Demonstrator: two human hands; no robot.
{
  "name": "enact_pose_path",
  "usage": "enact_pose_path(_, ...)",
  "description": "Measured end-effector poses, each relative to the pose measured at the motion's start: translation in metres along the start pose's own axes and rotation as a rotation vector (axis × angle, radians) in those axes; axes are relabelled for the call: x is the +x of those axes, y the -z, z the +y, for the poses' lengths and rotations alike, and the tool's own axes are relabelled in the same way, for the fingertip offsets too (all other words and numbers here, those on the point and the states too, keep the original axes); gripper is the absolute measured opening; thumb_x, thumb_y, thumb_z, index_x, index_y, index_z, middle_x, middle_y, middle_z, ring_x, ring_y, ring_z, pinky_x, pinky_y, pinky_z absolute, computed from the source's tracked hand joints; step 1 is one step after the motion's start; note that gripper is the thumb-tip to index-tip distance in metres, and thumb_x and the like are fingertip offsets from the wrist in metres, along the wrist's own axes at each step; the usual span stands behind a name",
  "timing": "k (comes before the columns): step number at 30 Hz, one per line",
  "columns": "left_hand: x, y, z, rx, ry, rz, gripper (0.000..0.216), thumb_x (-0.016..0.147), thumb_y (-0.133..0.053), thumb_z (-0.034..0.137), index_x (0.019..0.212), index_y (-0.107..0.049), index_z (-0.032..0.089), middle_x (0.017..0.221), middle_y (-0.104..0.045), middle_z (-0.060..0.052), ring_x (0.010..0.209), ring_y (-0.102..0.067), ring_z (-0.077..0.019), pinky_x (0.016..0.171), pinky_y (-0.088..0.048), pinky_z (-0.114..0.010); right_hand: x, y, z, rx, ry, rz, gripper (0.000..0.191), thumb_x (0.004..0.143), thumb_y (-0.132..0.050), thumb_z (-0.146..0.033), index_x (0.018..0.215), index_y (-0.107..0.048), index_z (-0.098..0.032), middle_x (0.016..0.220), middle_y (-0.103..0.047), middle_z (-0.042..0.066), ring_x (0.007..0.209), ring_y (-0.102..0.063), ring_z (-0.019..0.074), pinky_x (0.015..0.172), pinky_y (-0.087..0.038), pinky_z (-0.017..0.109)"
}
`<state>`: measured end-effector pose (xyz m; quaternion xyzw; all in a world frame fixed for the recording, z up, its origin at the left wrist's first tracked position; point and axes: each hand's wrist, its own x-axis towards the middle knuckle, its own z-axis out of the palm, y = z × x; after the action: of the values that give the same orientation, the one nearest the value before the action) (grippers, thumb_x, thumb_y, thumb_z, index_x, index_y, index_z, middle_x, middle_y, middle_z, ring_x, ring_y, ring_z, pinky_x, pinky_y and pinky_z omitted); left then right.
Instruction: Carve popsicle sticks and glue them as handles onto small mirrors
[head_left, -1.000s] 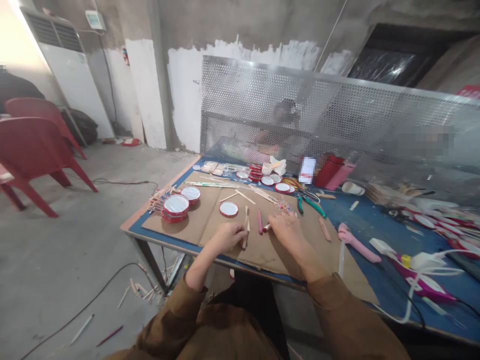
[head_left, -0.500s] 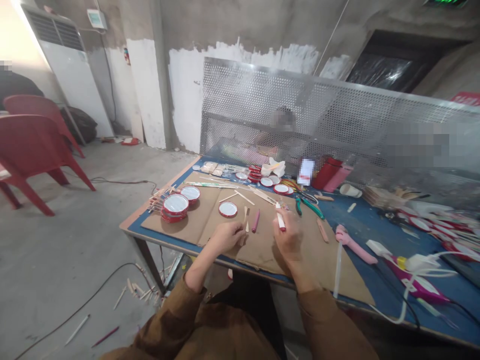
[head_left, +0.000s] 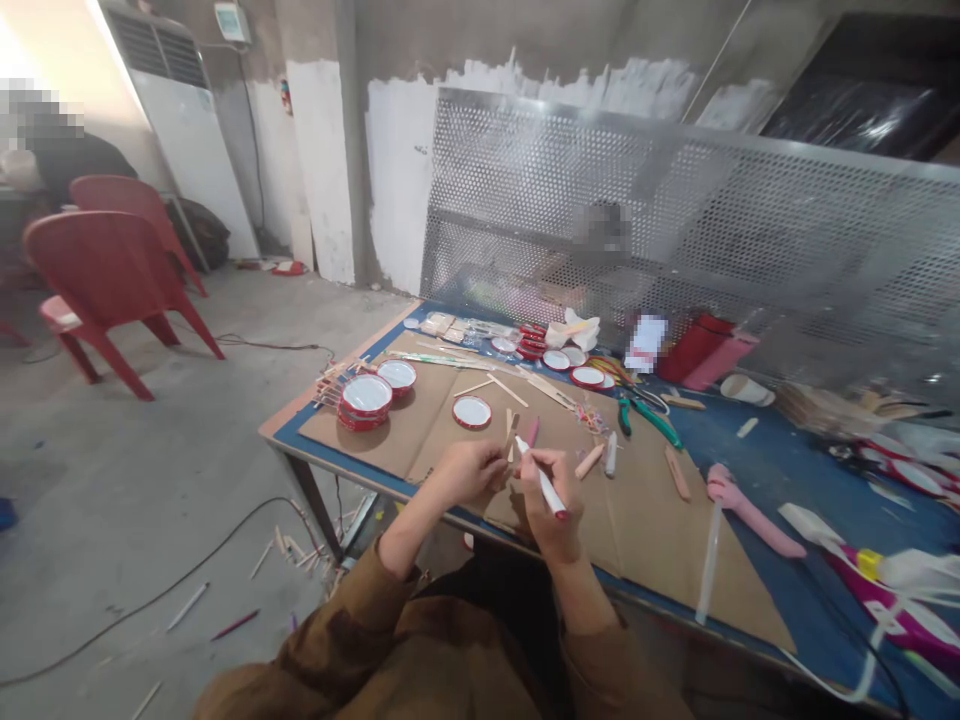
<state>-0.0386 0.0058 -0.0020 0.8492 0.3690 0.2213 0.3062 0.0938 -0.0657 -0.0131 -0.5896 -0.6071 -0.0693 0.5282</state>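
Here, by the table's near edge (head_left: 330, 467), the right hand (head_left: 553, 528) grips a marker (head_left: 548, 490) slanting toward the left hand's (head_left: 471, 472) pinched stick (head_left: 511, 430)

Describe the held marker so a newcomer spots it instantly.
Start at the blue table, then the brown cardboard sheet on it. Over the sheet, the right hand's grip holds a white marker with a red end. Unlike the pink pen-like piece lying beyond it, this one is held, slanting.
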Motion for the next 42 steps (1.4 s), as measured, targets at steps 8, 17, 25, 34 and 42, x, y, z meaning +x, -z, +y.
enact_pose_path(8, -0.0008, 0.0041, 0.0046, 0.027, 0.002, -0.02, 0.019, 0.084, -0.047, 0.025, 0.073, -0.061, 0.018, 0.069, -0.063, -0.001, 0.066, -0.054, -0.0129, 0.059, -0.034, -0.019, 0.004, -0.001, -0.0018, -0.024, 0.041, -0.042, 0.01, 0.086, -0.05, -0.029, 0.087, -0.056, -0.02, 0.073, -0.064, 0.002, 0.066, -0.062, 0.0137, 0.065, -0.048, 0.026)
enact_pose_path(17, -0.0023, 0.0064, 0.0081, 0.047, 0.024, -0.026, 0.02, 0.085, -0.047, 0.027, 0.074, -0.062, 0.018, 0.071, -0.064, -0.002, 0.068, -0.055, -0.0134, 0.06, -0.035, -0.019, 0.0024, -0.0044, 0.0009, -0.079, 0.047, -0.048, 0.007, 0.085, -0.051, -0.028, 0.087, -0.055, -0.022, 0.076, -0.064, 0.0, 0.07, -0.062, 0.0137, 0.065, -0.049, 0.026)
enact_pose_path(25, -0.0021, 0.0061, 0.0075, 0.008, 0.009, -0.03, 0.02, 0.084, -0.047, 0.025, 0.071, -0.06, 0.018, 0.07, -0.064, 0.0, 0.066, -0.054, -0.0121, 0.059, -0.034, -0.018, 0.0032, -0.0048, 0.0027, -0.096, -0.001, -0.019, 0.008, 0.085, -0.052, -0.028, 0.086, -0.056, -0.021, 0.075, -0.064, 0.001, 0.068, -0.062, 0.0137, 0.065, -0.049, 0.028)
enact_pose_path(34, -0.0008, 0.003, 0.0044, 0.036, 0.015, -0.001, 0.023, 0.084, -0.047, 0.027, 0.068, -0.06, 0.018, 0.067, -0.063, 0.0, 0.063, -0.051, -0.0119, 0.056, -0.031, -0.02, 0.0005, -0.0006, 0.0019, 0.043, -0.058, 0.02, 0.011, 0.085, -0.052, -0.029, 0.09, -0.055, -0.02, 0.073, -0.064, 0.001, 0.068, -0.062, 0.0141, 0.067, -0.048, 0.029)
enact_pose_path(42, -0.0018, 0.0043, 0.0054, 0.044, 0.016, -0.018, 0.021, 0.084, -0.048, 0.027, 0.069, -0.06, 0.017, 0.068, -0.063, -0.001, 0.065, -0.053, -0.0129, 0.058, -0.032, -0.019, 0.0017, -0.0022, -0.0005, -0.012, 0.038, -0.044, 0.012, 0.085, -0.052, -0.029, 0.09, -0.056, -0.019, 0.077, -0.063, 0.003, 0.068, -0.061, 0.0139, 0.064, -0.049, 0.026)
